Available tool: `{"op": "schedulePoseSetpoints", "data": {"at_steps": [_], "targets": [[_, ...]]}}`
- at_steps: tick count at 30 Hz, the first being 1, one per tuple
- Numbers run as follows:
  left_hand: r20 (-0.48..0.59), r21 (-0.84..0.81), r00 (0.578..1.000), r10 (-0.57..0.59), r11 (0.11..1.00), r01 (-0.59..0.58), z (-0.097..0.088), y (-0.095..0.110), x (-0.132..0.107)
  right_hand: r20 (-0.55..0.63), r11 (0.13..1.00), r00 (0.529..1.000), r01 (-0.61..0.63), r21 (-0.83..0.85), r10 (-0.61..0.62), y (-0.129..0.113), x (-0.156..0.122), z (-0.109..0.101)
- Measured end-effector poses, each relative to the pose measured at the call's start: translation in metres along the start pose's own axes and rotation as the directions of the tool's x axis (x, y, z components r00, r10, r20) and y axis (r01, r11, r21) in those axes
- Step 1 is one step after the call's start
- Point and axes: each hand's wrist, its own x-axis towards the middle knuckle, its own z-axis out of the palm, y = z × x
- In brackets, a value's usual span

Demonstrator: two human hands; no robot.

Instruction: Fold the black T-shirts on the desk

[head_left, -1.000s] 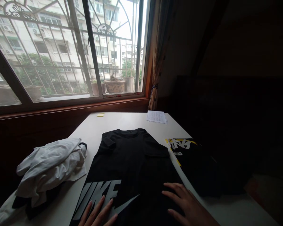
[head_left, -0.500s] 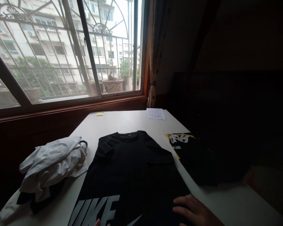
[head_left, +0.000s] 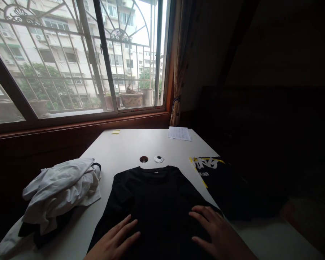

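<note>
A black T-shirt (head_left: 157,195) lies flat on the white table (head_left: 130,144), its neckline towards the window. My left hand (head_left: 115,238) rests on the shirt's lower left part with its fingers stretched out. On the right side of the shirt lies my right hand (head_left: 212,229), fingers spread. Neither hand grips anything that I can see. The shirt's lower part runs out of view at the bottom, and its printed lettering does not show now.
Crumpled white clothes (head_left: 62,191) with dark pieces beneath lie at the left. A black garment with yellow edging (head_left: 206,168) lies at the right. Papers (head_left: 180,133) and a yellow note (head_left: 115,132) are at the far edge. A round hole (head_left: 143,159) and a white ring (head_left: 159,159) show beyond the collar.
The T-shirt has moved towards me, uncovering the hole and the ring, and its printed lettering has left the view. My left hand has come further into view on the shirt.
</note>
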Motion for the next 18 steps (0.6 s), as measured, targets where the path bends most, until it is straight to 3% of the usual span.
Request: {"op": "schedulePoseSetpoints", "data": {"at_steps": [7, 10, 12, 15, 18], "targets": [[0.054, -0.025, 0.995, -0.09, 0.996, 0.091, 0.038, 0.0, 0.07, -0.053, 0.995, 0.998, 0.012, -0.097, -0.017, -0.016, 0.03, 0.009], [0.027, -0.001, 0.992, -0.126, 0.992, 0.126, 0.052, -0.008, 0.092, -0.047, 0.999, 0.998, -0.039, 0.02, 0.04, -0.004, 0.043, 0.0], [0.004, 0.021, 0.988, -0.153, 0.988, 0.153, 0.06, -0.017, 0.1, -0.1, 0.979, 0.982, -0.142, 0.147, 0.157, 0.017, 0.05, -0.009], [-0.029, 0.049, 0.98, -0.199, 0.978, 0.2, 0.067, -0.03, 0.106, -0.193, 0.891, 0.898, -0.326, 0.315, 0.397, 0.062, 0.06, -0.023], [-0.021, 0.061, 0.968, -0.249, 0.966, 0.25, 0.069, -0.038, 0.112, -0.198, 0.731, 0.743, -0.51, 0.453, 0.64, 0.113, 0.065, -0.032]]}}
